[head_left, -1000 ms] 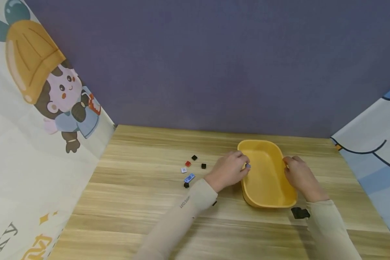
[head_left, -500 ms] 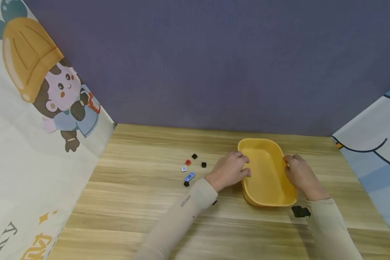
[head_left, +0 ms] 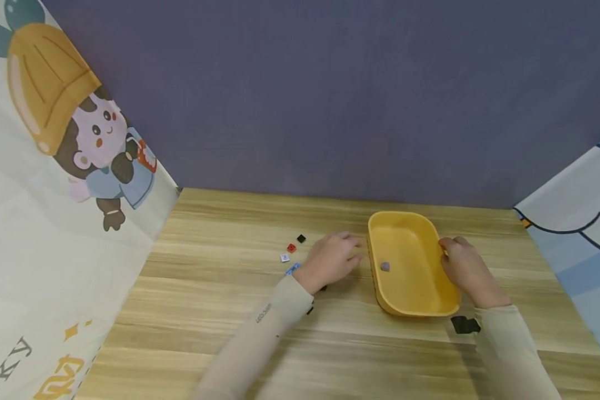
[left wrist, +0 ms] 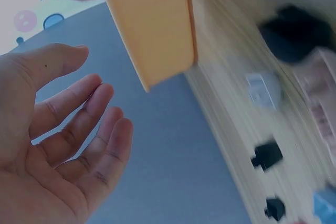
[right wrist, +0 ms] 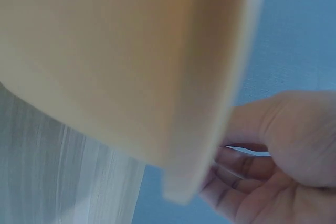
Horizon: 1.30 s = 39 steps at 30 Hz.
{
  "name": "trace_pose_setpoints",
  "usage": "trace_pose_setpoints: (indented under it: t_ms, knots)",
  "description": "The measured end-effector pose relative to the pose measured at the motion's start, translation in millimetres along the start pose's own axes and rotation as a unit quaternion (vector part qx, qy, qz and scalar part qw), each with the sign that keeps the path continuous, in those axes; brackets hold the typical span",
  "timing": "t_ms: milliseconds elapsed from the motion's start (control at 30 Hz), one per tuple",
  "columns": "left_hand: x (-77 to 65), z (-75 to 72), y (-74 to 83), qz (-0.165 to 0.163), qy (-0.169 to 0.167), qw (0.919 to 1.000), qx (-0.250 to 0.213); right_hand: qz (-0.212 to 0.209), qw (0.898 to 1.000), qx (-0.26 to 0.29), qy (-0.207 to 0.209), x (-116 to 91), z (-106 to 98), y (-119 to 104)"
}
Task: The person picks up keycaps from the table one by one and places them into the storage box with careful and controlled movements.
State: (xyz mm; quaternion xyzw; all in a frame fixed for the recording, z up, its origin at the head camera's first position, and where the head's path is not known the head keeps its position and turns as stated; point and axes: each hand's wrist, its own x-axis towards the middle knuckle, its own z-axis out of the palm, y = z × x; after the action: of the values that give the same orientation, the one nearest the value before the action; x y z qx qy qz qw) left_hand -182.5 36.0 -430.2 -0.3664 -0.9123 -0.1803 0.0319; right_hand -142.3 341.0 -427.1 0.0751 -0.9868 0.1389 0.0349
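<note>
"Head view: doing what?"
"Apparently filling the yellow tray (head_left: pixel 414 280), with 1 grey block (head_left: pixel 385 266) inside, left hand (head_left: pixel 331 258) relaxed and empty, right hand (head_left: pixel 467 271) gripping the rim."
"Next?"
"Perhaps reaching for the red block (head_left: pixel 291 248)."

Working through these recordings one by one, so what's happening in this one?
A person's right hand holds the edge of a yellow tray, which has one small grey piece inside. The left hand holds nothing and is apart from the tray. Small red, white, blue and black pieces lie on the wood-grain table.
</note>
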Motion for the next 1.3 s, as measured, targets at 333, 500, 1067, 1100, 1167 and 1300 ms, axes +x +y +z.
trace_pose_setpoints:
  t_ms: [333, 500, 1067, 1100, 1167, 1300]
  knots:
    - [-27.3, -8.7, -33.8, -0.048, 0.027, 0.9985, 0.001, -0.002, 1.000, 0.004, 0.002, 0, 1, -1]
    - [-35.1, -7.6, -50.5, -0.071, 0.027, 0.9970, -0.014, -0.001, 1.000, 0.001, 0.007, -1, 3, 0]
    - [-36.6, 8.9, -78.9, -0.093, -0.049, 0.9943, 0.015, 0.010, 1.000, 0.001, -0.011, 0, 1, -1]
    - [-35.7, 9.8, -79.4, -0.095, -0.053, 0.9939, 0.018, 0.011, 1.000, 0.002, -0.011, 0, 1, -1]
    - [-34.0, 10.8, -79.8, -0.100, -0.061, 0.9930, 0.019, 0.011, 1.000, 0.003, -0.011, 0, 1, -1]
    - [-31.3, 11.7, -79.6, -0.108, -0.076, 0.9913, 0.011, 0.011, 1.000, 0.003, -0.007, 1, 1, -1]
